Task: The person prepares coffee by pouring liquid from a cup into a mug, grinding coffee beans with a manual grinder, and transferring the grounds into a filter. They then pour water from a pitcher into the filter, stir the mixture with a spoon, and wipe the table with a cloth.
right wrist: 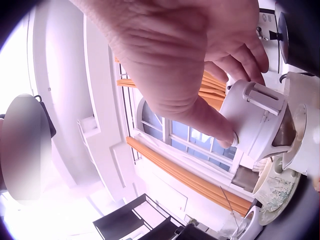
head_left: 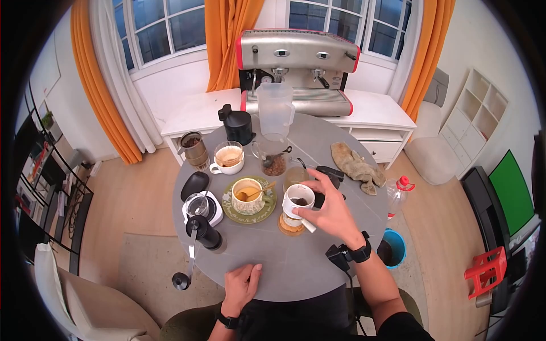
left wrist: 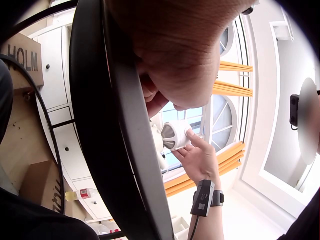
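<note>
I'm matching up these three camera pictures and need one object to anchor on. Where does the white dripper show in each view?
Head: white dripper a little right of and below the centre, held by the right hand.
Left wrist: white dripper slightly right of and below the centre.
Right wrist: white dripper right of centre.
Shared landmark: orange curtains, visible in all three.

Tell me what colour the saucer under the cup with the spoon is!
The saucer is green with pale rim markings, clearest in the head view.
</note>
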### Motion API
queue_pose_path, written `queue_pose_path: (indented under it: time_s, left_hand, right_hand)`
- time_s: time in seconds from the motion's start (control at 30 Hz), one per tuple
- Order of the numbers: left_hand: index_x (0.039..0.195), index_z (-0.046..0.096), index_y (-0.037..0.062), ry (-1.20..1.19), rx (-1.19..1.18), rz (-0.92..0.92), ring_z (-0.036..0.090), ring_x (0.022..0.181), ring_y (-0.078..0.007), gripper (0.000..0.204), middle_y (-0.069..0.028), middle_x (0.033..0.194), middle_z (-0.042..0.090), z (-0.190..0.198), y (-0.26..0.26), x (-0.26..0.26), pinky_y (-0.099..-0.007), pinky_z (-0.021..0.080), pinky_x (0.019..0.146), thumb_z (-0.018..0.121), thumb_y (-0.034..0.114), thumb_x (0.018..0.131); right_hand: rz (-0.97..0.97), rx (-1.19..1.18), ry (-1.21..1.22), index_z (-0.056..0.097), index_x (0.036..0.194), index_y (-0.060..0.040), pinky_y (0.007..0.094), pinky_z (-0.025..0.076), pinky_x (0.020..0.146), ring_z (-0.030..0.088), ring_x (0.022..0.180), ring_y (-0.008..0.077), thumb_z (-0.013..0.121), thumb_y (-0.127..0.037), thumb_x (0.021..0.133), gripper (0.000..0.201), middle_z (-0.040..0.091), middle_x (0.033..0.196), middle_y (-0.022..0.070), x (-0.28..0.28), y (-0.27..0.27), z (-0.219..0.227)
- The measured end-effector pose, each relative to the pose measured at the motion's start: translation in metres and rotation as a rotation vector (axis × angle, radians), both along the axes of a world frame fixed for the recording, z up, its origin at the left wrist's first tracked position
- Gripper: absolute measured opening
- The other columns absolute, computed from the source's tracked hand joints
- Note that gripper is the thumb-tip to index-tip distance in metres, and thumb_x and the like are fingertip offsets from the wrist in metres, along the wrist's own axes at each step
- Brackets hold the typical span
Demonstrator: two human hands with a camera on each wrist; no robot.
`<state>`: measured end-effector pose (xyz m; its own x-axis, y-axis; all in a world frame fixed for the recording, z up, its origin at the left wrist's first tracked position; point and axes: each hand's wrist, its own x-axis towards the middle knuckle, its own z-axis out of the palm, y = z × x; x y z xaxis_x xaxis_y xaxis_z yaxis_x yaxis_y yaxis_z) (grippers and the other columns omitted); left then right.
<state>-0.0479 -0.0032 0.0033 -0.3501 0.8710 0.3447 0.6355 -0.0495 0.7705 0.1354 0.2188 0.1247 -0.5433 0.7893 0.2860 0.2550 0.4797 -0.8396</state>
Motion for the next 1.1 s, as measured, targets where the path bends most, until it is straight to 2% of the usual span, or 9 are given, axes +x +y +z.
queue_pose_path:
  time_s: [0.07,0.17,0.27,0.37,0.53,0.63,0.87,0.97,1.1]
  left_hand:
    - [0.072,0.065,0.0012,-0.005,-0.002,-0.001,0.062,0.057,-0.0376,0.036,-0.0155,0.066,0.065,0.000,0.000,0.001,-0.0428,0.046,0.054,0.067,0.020,0.103]
    - [0.072,0.065,0.0013,-0.009,-0.003,-0.001,0.062,0.057,-0.0378,0.036,-0.0155,0.065,0.065,0.001,0.000,0.000,-0.0429,0.046,0.054,0.067,0.020,0.103]
    - [0.072,0.065,0.0013,-0.006,0.002,-0.001,0.062,0.057,-0.0381,0.036,-0.0156,0.065,0.065,0.004,0.001,0.001,-0.0430,0.046,0.054,0.067,0.019,0.103]
    - [0.072,0.065,0.0012,-0.003,0.001,-0.008,0.062,0.057,-0.0383,0.036,-0.0155,0.065,0.065,0.002,0.000,0.001,-0.0429,0.047,0.054,0.067,0.019,0.103]
    - [0.077,0.070,-0.0006,-0.016,0.004,-0.014,0.057,0.052,-0.0319,0.036,-0.0160,0.062,0.061,-0.002,0.000,0.000,-0.0392,0.046,0.056,0.063,0.019,0.106]
    - [0.071,0.064,0.0009,0.004,-0.002,-0.002,0.063,0.057,-0.0379,0.037,-0.0152,0.065,0.065,0.000,0.000,0.000,-0.0427,0.047,0.054,0.067,0.019,0.103]
    - [0.071,0.063,0.0008,0.005,-0.002,-0.007,0.063,0.057,-0.0377,0.037,-0.0151,0.065,0.065,0.002,0.000,0.001,-0.0427,0.047,0.054,0.067,0.019,0.103]
    - [0.071,0.063,0.0008,0.005,0.001,0.000,0.063,0.057,-0.0376,0.037,-0.0150,0.065,0.065,0.002,0.000,0.000,-0.0427,0.047,0.054,0.067,0.019,0.103]
    - [0.074,0.068,-0.0002,-0.001,0.012,-0.013,0.059,0.053,-0.0337,0.036,-0.0155,0.063,0.062,-0.001,0.000,0.000,-0.0402,0.046,0.055,0.064,0.019,0.105]
  right_hand:
    - [-0.009,0.015,0.023,0.039,0.156,-0.0037,0.0445,0.045,0.115,0.065,0.128,0.0306,0.091,-0.013,0.077,0.095,0.071,0.133,0.0152,-0.002,-0.001,-0.001]
    - [-0.029,0.076,-0.054,0.036,0.156,-0.0001,0.0418,0.051,0.108,0.066,0.127,0.0356,0.088,-0.011,0.079,0.094,0.067,0.137,0.0216,0.000,-0.002,0.002]
    - [0.038,0.025,0.022,0.038,0.156,-0.0045,0.0447,0.044,0.116,0.064,0.130,0.0315,0.091,-0.012,0.075,0.096,0.070,0.135,0.0164,0.000,-0.007,0.005]
    - [-0.028,0.066,-0.017,0.038,0.156,-0.0041,0.0448,0.043,0.117,0.064,0.131,0.0320,0.091,-0.011,0.076,0.096,0.070,0.135,0.0165,0.000,-0.005,0.000]
    - [0.012,0.102,-0.016,0.036,0.156,-0.0010,0.0443,0.047,0.113,0.064,0.129,0.0363,0.088,-0.009,0.077,0.095,0.066,0.138,0.0206,-0.001,-0.007,0.000]
    - [-0.001,0.096,-0.040,0.036,0.156,0.0005,0.0436,0.049,0.110,0.063,0.129,0.0379,0.087,-0.008,0.078,0.094,0.064,0.139,0.0222,0.001,-0.007,-0.001]
    - [-0.070,0.169,-0.040,0.038,0.155,-0.0043,0.0441,0.046,0.114,0.065,0.129,0.0346,0.090,-0.008,0.074,0.097,0.069,0.134,0.0182,-0.002,-0.005,-0.005]
    - [0.039,0.072,-0.010,0.037,0.155,-0.0002,0.0434,0.050,0.110,0.063,0.128,0.0380,0.087,-0.008,0.076,0.094,0.065,0.138,0.0220,0.002,-0.010,0.001]
    - [-0.004,0.112,-0.007,0.037,0.156,-0.0012,0.0430,0.050,0.110,0.064,0.128,0.0378,0.087,-0.006,0.076,0.095,0.064,0.139,0.0221,0.001,-0.011,-0.002]
